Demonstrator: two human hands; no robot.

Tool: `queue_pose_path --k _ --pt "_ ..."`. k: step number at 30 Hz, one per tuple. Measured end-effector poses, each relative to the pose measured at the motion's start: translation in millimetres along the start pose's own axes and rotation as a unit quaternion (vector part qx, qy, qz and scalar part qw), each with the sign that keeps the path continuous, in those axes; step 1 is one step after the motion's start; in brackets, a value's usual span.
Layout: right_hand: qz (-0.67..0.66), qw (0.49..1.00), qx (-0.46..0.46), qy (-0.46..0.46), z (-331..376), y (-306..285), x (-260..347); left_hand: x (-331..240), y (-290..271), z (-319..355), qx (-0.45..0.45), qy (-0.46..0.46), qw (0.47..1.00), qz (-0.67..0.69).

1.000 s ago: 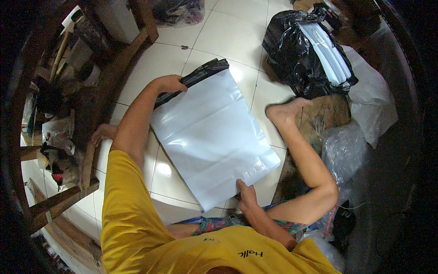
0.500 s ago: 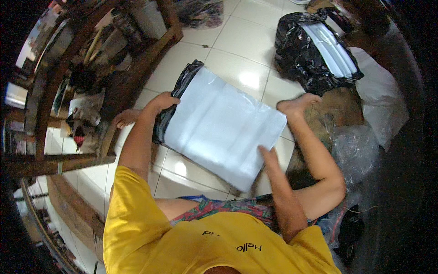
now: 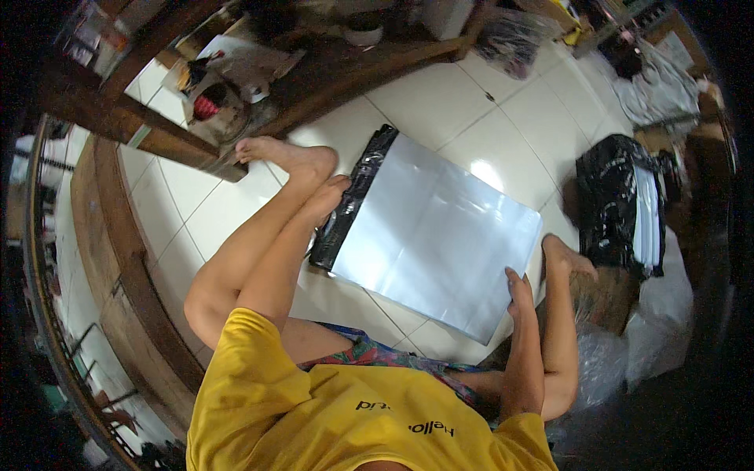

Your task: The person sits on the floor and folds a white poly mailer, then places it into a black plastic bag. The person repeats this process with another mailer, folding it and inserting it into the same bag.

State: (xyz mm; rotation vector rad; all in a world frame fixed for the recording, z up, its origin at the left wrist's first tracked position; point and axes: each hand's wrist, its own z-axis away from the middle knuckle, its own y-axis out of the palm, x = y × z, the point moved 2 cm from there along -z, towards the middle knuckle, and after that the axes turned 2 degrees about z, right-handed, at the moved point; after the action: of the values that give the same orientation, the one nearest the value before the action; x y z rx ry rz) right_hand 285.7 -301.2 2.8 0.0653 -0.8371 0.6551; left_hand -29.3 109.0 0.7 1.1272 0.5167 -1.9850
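White plastic sheet (image 3: 440,228) over tiled floor (image 3: 196,188), in from edge by wooden shelf (image 3: 369,82) | right hand (image 3: 518,292): fingers pinching sheet | left hand (image 3: 330,193): at black strip (image 3: 361,187), finger grip unclear | even tension should suit

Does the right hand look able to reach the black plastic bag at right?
Probably, with a stretch: the right foot lies between the right hand and the black plastic bag, but seems passable.
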Motion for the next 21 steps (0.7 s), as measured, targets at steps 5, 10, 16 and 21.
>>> queue_pose_path --k 5,10,16,21 --pt "0.023 1.0 0.016 -0.013 -18 -17 -17 -42 17 11 0.008 -0.052 0.976 -0.211" --pt "-0.009 0.999 0.033 0.036 21 15 25 13 26 -21 -0.038 0.054 0.889 -0.452" --pt "0.078 0.995 0.038 -0.045 10 8 20 -9 56 1 -0.078 0.087 0.866 -0.486" --pt "-0.018 0.997 0.06 0.054 17 17 30 -12 35 -11 -0.027 0.021 0.901 -0.432"
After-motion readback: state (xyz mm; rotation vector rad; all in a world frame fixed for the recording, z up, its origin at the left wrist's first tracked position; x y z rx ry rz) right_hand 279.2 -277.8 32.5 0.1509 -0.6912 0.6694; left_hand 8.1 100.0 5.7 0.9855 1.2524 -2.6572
